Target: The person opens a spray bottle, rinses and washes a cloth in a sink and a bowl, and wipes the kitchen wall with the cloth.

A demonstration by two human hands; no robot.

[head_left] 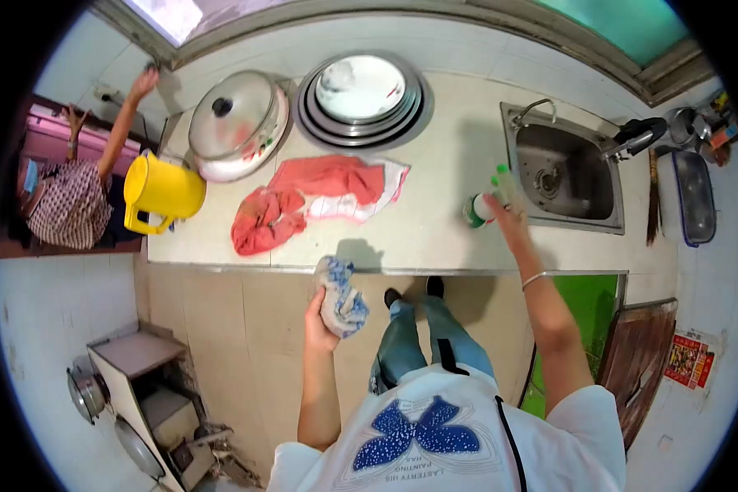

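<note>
In front of the counter's front edge, my left hand (pixel 320 322) is closed round a crumpled blue and white cloth (pixel 342 297). My right hand (pixel 508 218) reaches over the counter beside the sink, its fingers at a small white and green container (pixel 478 211). A clear bottle with a green cap (pixel 506 184) stands just beyond that hand. Red cloths (pixel 328 182) and a white patterned cloth (pixel 377 195) lie crumpled on the counter (pixel 435 238), between my two hands and the stacked dishes.
Behind the cloths are stacked metal trays with a bowl (pixel 361 88) and a lidded pot (pixel 234 123). A yellow jug (pixel 160 193) stands at the left, near another person (pixel 74 197). The sink (pixel 562 168) is at the right, beside a blue tray (pixel 694 197).
</note>
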